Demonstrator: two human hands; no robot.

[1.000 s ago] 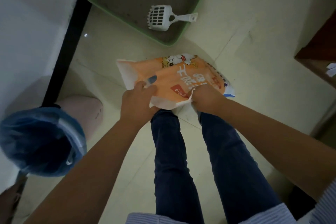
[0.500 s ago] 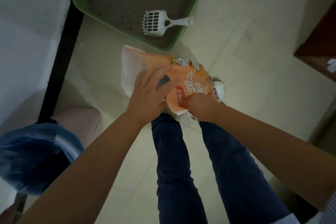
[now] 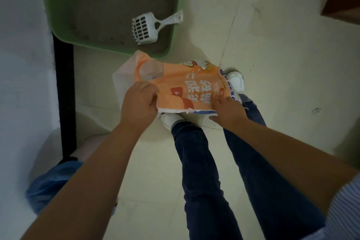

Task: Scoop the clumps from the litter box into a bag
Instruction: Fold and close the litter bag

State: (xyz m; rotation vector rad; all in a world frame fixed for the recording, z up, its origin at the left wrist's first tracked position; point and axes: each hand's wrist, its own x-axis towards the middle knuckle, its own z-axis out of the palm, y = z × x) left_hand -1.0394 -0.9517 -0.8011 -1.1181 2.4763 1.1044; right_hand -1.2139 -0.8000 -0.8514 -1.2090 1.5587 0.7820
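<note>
Prep step: both hands, L (image 3: pixel 139 101) & R (image 3: pixel 227 111), grip orange bag (image 3: pixel 187 87) at its near edge, over floor by litter box (image 3: pixel 175 31) near corner. Scoop (image 3: pixel 145 27) lies in box, untouched. Next: open bag mouth, free one hand for scoop.

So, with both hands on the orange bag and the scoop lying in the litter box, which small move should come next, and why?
Probably pull the bag's near edge apart to open its mouth. Both the left hand and the right hand hold the orange bag by that edge, and it looks flat. The white scoop lies untouched in the green litter box, so nothing can go in yet.
</note>
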